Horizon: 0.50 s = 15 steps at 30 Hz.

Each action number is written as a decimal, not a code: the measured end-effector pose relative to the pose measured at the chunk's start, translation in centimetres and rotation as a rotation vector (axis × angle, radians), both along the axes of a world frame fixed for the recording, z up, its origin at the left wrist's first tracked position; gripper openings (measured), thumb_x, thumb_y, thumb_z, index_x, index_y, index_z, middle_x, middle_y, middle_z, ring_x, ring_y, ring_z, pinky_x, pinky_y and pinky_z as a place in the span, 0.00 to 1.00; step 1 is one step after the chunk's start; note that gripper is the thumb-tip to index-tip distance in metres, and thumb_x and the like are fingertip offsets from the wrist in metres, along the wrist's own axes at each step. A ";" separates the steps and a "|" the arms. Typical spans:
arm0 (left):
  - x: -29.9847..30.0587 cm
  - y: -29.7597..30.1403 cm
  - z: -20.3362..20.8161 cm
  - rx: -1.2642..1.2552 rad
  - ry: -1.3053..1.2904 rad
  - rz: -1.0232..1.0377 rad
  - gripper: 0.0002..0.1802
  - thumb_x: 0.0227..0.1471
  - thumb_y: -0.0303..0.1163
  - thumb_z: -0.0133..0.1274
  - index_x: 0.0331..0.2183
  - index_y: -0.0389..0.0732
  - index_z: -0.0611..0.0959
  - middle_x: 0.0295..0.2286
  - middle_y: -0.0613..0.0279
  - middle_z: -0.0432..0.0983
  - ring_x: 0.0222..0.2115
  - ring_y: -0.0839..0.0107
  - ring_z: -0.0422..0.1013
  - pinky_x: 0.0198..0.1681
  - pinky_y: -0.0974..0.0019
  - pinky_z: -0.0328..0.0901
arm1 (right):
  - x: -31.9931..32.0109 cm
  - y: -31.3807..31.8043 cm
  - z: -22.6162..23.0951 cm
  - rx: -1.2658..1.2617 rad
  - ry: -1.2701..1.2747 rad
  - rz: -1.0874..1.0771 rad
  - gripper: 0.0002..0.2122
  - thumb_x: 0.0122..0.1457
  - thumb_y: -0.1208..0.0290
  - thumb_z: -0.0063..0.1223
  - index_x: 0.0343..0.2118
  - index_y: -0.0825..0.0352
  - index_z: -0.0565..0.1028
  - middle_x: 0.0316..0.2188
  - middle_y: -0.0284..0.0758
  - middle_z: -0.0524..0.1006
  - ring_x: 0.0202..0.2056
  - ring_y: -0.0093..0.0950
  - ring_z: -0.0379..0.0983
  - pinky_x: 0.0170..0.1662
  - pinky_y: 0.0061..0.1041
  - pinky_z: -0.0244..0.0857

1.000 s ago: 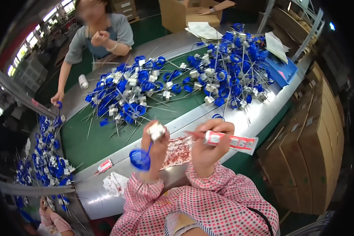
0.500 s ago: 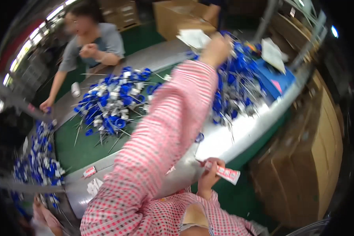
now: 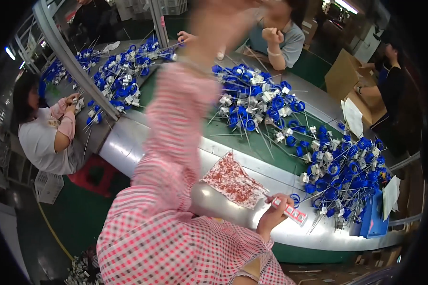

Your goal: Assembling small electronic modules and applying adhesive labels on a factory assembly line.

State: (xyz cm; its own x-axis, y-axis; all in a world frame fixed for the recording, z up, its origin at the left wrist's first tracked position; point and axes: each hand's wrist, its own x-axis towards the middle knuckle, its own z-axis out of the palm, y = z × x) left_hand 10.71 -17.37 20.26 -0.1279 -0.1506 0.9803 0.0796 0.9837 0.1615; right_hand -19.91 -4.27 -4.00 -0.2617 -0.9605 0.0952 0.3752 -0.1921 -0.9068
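My left hand is raised at the top of the view and smeared by motion; its fingers cannot be made out. The pink checked sleeve of that arm crosses the conveyor's metal edge. Lower right, my right hand is closed around a small red-and-white tube, whose dark narrow end points left. Just left of it, a red-speckled white sheet lies on the metal edge. Behind, on the green belt, lies a heap of blue coiled parts with white blocks and thin stems.
Another heap of blue parts lies at right, beside a blue bin and papers. A metal post stands at left. Co-workers sit or stand at left, across the belt and beside a cardboard box.
The view has swung left. My left hand has left the right-hand heap and is now raised in a blur. My right hand still holds the tube; the speckled sheet has come into sight.
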 end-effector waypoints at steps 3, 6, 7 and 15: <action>11.0 12.0 2.3 0.092 0.422 -0.290 0.20 0.50 0.48 0.44 0.29 0.39 0.75 0.16 0.66 0.66 0.48 0.65 0.62 0.54 0.48 0.45 | 1.9 -1.4 -0.6 -0.020 0.001 0.179 0.04 0.53 0.72 0.43 0.26 0.65 0.62 0.22 0.34 0.66 0.23 0.23 0.64 0.25 0.21 0.60; 17.8 19.2 1.1 0.064 0.686 -0.406 0.13 0.31 0.38 0.60 0.12 0.45 0.72 0.20 0.68 0.71 0.34 0.65 0.68 0.58 0.43 0.37 | 4.1 -2.2 -0.4 -0.019 0.032 0.242 0.04 0.53 0.72 0.43 0.28 0.66 0.63 0.23 0.34 0.68 0.25 0.23 0.66 0.26 0.20 0.62; 21.2 22.3 0.8 0.034 0.728 -0.334 0.17 0.29 0.38 0.61 0.09 0.48 0.68 0.15 0.71 0.68 0.33 0.67 0.68 0.56 0.38 0.31 | 5.4 -2.3 -0.3 -0.012 0.019 0.273 0.05 0.54 0.71 0.43 0.28 0.66 0.63 0.24 0.34 0.68 0.25 0.23 0.66 0.26 0.20 0.63; 26.0 18.6 -5.3 0.303 0.831 -0.369 0.21 0.33 0.36 0.57 0.07 0.47 0.61 0.07 0.73 0.56 0.20 0.73 0.59 0.59 0.44 0.26 | 8.9 -2.4 -0.9 0.046 0.129 0.191 0.05 0.55 0.71 0.42 0.27 0.66 0.63 0.23 0.35 0.68 0.24 0.22 0.65 0.24 0.20 0.62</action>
